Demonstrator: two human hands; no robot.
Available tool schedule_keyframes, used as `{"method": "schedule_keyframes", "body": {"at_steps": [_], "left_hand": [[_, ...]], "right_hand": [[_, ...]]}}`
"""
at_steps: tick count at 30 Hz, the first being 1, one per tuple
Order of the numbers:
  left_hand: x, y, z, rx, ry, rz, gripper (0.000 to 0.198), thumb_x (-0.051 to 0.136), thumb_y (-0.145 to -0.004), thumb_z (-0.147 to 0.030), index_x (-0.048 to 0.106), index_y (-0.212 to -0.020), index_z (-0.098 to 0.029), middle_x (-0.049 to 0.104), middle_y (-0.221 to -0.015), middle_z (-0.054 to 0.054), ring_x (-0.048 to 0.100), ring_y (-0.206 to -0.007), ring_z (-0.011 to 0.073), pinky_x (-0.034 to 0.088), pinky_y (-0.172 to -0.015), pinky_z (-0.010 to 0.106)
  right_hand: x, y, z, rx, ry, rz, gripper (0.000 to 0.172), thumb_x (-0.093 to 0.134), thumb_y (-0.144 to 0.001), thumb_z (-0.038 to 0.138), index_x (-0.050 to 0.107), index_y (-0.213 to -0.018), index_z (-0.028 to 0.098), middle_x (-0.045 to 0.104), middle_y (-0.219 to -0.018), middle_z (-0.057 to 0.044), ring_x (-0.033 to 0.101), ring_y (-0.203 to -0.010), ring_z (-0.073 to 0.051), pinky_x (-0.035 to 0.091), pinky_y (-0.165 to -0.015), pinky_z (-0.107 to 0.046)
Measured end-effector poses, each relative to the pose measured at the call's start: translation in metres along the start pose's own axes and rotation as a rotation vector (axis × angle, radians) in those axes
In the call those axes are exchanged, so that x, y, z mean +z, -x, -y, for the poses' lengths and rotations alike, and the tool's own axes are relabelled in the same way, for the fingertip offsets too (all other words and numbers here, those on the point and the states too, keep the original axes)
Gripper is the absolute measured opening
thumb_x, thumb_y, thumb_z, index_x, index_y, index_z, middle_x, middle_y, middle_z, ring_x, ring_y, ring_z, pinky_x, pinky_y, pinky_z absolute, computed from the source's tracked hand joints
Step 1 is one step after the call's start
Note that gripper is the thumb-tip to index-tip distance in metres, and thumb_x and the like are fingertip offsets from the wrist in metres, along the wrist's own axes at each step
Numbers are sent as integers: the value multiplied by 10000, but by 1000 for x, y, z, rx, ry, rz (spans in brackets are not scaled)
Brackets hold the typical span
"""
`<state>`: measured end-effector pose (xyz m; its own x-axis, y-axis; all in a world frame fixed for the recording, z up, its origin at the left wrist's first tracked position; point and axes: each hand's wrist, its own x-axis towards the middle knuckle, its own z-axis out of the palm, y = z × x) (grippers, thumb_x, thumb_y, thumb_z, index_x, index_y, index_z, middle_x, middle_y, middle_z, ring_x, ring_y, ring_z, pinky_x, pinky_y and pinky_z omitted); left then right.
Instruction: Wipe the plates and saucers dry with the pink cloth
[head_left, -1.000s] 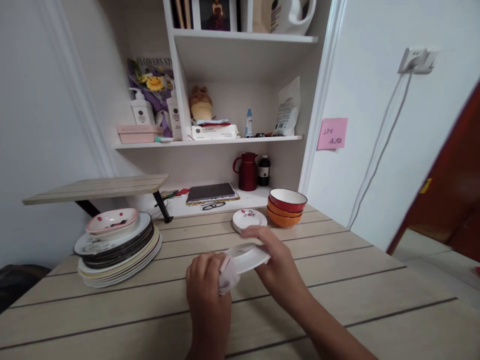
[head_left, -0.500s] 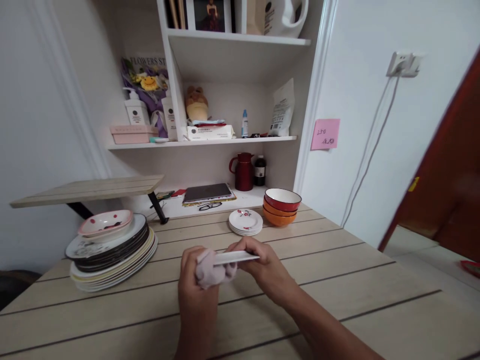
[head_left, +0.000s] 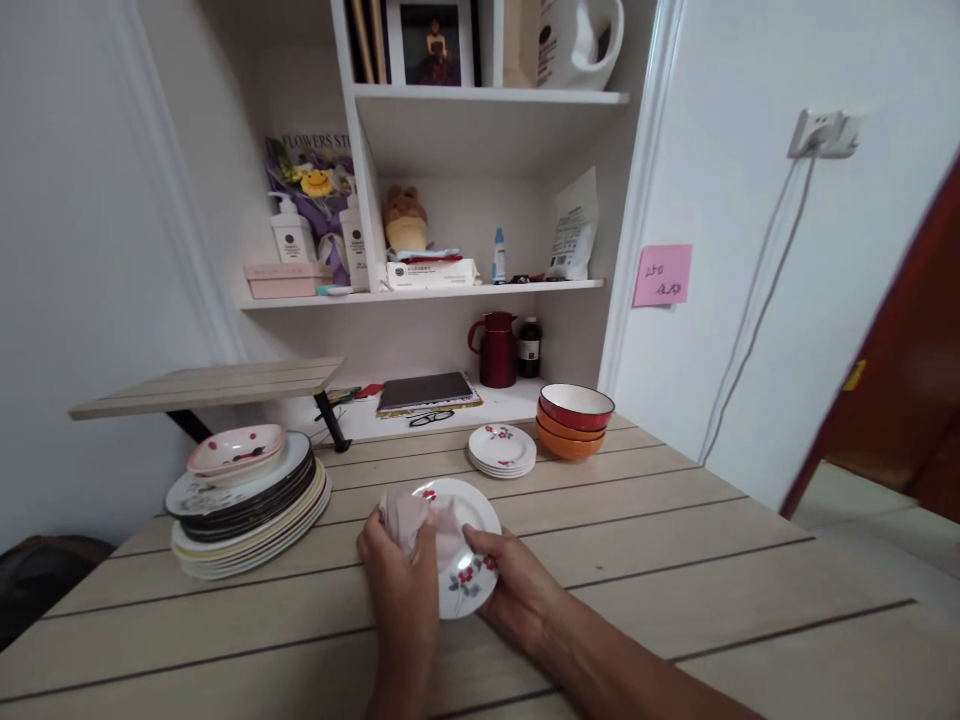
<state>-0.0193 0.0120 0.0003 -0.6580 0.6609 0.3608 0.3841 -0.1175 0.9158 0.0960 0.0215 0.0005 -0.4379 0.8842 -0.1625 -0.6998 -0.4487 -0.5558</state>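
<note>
A small white plate (head_left: 480, 505) with red flowers and grey leaves is tilted up above the table, its patterned face toward me. My right hand (head_left: 521, 590) grips its right edge, thumb on the face and fingers underneath. In my left hand (head_left: 401, 560) is a crumpled pale pink cloth (head_left: 409, 520), pressed over the plate's left part; the fingers behind it are hidden. Beyond the hands lies a stack of small flowered plates (head_left: 502, 447). Just right of that stand stacked bowls (head_left: 574, 422), a red one on top of orange ones.
At the left, a tall stack of larger plates (head_left: 251, 520) carries a pink-rimmed dish (head_left: 236, 450), close to a low wooden stand (head_left: 210, 385). Behind the wooden table (head_left: 637, 540) are a laptop (head_left: 424, 391), glasses (head_left: 431, 418) and a red jug (head_left: 497, 350).
The plate has turned from edge-on to showing its flowered face. The cloth now spreads over its left side, and both hands have shifted slightly lower.
</note>
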Motion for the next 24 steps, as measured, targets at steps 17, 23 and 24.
{"method": "schedule_keyframes", "body": {"at_steps": [17, 23, 24], "left_hand": [[9, 11, 13, 1060, -327, 564, 455, 425, -875, -104, 542, -1291, -248, 596, -1334, 59, 527, -1259, 208, 331, -1126, 493], [4, 17, 2, 656, -152, 539, 412, 464, -856, -134, 563, -1242, -239, 665, -1215, 79, 636, -1106, 203, 511, -962, 391], [5, 17, 2, 541, -109, 514, 440, 490, -839, -145, 533, -1268, -229, 646, -1229, 94, 660, -1050, 204, 541, -905, 377]], "right_hand": [[0, -8, 19, 90, -195, -194, 339, 437, -969, 376, 628, -893, 106, 677, -619, -38, 598, -481, -122, 481, -525, -231], [4, -5, 13, 96, -155, -233, 293, 469, -957, 351, 601, -826, 125, 651, -577, -21, 592, -472, -124, 483, -530, -237], [3, -5, 12, 95, -156, -220, 285, 469, -956, 348, 608, -864, 117, 673, -620, -37, 613, -505, -131, 497, -560, -247]]}}
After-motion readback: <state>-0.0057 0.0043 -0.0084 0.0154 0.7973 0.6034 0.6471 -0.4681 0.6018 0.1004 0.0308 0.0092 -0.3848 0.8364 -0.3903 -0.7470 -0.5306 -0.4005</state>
